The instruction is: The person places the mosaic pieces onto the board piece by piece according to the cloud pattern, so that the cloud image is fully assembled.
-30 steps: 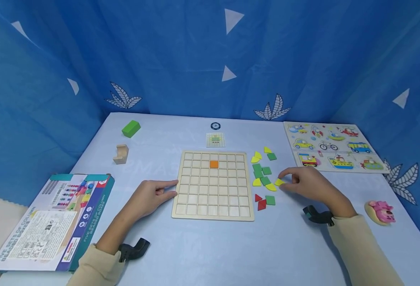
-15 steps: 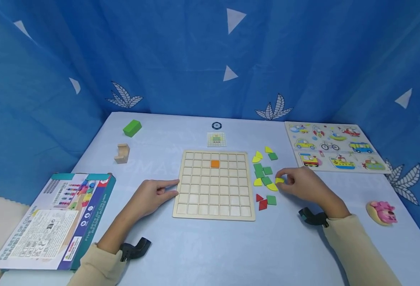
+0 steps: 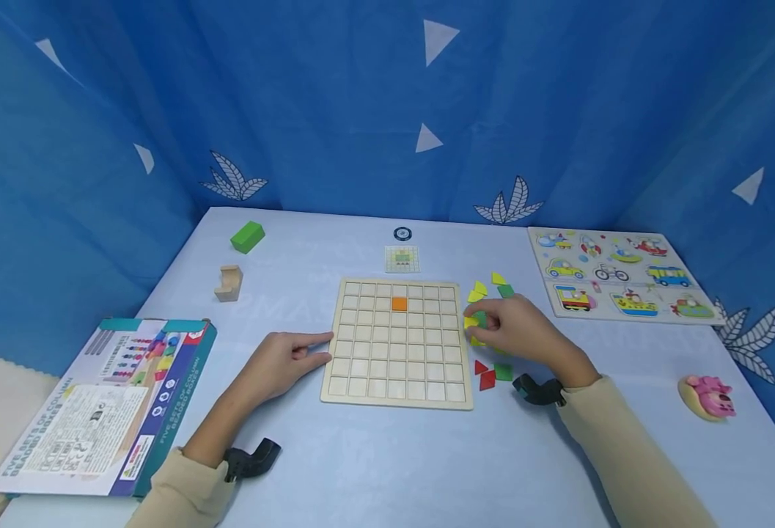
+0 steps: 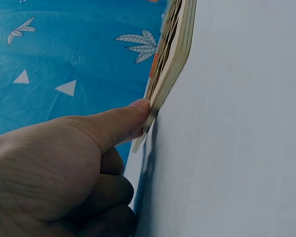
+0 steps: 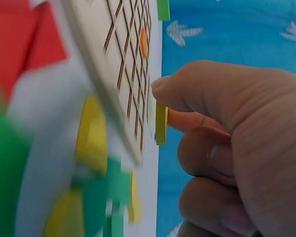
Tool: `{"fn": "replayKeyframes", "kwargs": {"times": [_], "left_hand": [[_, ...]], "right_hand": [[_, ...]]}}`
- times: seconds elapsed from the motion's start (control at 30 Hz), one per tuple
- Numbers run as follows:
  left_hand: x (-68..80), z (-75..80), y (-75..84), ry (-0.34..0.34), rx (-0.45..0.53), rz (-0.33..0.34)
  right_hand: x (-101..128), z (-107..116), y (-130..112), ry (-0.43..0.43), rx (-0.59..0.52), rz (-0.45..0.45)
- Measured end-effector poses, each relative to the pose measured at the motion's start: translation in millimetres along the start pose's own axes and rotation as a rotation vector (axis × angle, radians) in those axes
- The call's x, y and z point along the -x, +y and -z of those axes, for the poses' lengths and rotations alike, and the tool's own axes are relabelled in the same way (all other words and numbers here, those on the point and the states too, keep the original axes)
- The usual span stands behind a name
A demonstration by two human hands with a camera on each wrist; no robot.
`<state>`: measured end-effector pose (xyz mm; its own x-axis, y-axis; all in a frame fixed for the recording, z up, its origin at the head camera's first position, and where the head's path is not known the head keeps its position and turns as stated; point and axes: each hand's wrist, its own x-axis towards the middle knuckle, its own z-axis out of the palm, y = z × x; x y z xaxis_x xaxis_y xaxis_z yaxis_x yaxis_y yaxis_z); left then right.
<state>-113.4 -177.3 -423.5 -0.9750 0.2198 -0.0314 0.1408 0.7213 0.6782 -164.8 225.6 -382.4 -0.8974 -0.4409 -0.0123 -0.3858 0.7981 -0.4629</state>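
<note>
A wooden grid board lies at the table's middle, with one orange square tile in its second row. My right hand pinches a yellow tile just off the board's right edge; the right wrist view shows the yellow tile held on edge between thumb and forefinger beside the board. My left hand rests on the table with its forefinger tip against the board's left edge. Loose green, yellow and red tiles lie right of the board.
A small pattern card and a round black disc lie behind the board. A vehicle puzzle board sits far right, a pink toy near right. A green block, a wooden piece and a printed box are left.
My right hand lifted a yellow tile from the loose pile and carried it left toward the board's right edge. The left hand stayed put.
</note>
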Motion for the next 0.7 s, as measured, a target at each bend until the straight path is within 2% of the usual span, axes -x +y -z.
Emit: {"fn": "replayKeyframes", "kwargs": {"times": [0.23,0.53,0.7], "left_hand": [[-0.3,-0.5,-1.1,0.005,0.0,-0.001],[0.1,-0.2,-0.6,0.0,0.003,0.001],[0.4,-0.1,-0.5,-0.001,0.009,0.003]], "right_hand": [[-31,-13,-20,-0.059,-0.032,0.061],[-65,-23,-30,-0.104,-0.042,0.126],[-74,-28,-32,-0.135,-0.066,0.153]]}}
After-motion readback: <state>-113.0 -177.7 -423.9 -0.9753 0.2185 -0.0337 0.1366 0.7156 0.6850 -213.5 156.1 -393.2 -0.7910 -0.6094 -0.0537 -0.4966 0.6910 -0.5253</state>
